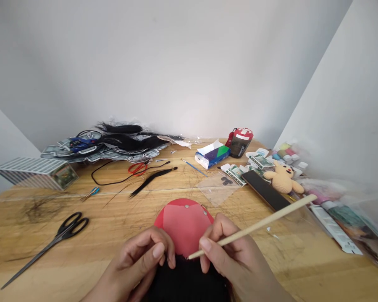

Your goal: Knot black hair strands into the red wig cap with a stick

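My right hand (228,249) grips a pale wooden stick (264,222) like a pen, its tapered tip pointing down and left. That tip meets the upper edge of a mass of black hair (189,281) at the bottom centre. Above the hair rises a rounded red form (189,226) with a paler red front and small metal studs near its top. Close to the same hair edge, my left hand (141,260) has its thumb and index finger pinched together. Whatever lies between those fingertips is too small or hidden to make out.
Black scissors (63,235) lie at left, near a striped stack of cards (34,170). Black hair bundles (129,140) rest on packaging at the back. A tissue pack (212,156), a dark phone (264,191), a crocheted toy (283,178) and paint bottles (288,151) are at right.
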Demonstrator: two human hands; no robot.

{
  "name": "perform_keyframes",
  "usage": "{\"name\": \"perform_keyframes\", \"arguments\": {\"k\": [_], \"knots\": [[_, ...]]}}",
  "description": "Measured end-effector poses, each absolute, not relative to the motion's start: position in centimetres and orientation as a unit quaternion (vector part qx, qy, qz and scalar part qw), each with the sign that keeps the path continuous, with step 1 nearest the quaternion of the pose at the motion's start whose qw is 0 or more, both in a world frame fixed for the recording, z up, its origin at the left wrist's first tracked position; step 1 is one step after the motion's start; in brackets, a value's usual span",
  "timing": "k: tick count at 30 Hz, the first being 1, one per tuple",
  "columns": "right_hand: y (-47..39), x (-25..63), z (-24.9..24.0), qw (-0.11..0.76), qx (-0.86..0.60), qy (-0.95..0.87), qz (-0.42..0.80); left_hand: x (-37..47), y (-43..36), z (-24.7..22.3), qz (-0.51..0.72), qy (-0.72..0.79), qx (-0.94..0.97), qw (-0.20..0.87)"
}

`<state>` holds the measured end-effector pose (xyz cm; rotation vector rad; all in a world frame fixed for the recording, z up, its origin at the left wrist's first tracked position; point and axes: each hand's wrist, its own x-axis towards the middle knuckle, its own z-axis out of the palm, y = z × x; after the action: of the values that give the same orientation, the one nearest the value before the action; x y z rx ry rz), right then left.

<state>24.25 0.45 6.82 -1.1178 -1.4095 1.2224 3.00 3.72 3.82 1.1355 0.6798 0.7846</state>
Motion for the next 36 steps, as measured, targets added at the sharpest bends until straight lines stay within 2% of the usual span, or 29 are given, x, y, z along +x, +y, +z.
{"name": "perform_keyframes", "arguments": {"k": [18,21,27,31,36], "knots": [[0.4,24.2,6.9,0.463,-0.480,-0.575,0.474,2.8,4.0,4.7,0.294,0.349,0.575,0.679],[0.3,24.2,6.9,0.467,-0.479,-0.560,0.489,2.2,4.6,5.6,0.279,0.381,0.602,0.644],[0.2,23.7,7.1,0.491,-0.491,-0.506,0.511,-0.2,6.5,7.4,0.220,0.496,0.671,0.506],[0.2,23.6,7.0,0.516,-0.480,-0.488,0.516,-2.6,8.9,7.8,0.200,0.558,0.762,0.261],[0.3,23.6,7.0,0.521,-0.495,-0.452,0.529,-5.4,10.4,9.2,0.245,0.661,0.709,0.011]]}}
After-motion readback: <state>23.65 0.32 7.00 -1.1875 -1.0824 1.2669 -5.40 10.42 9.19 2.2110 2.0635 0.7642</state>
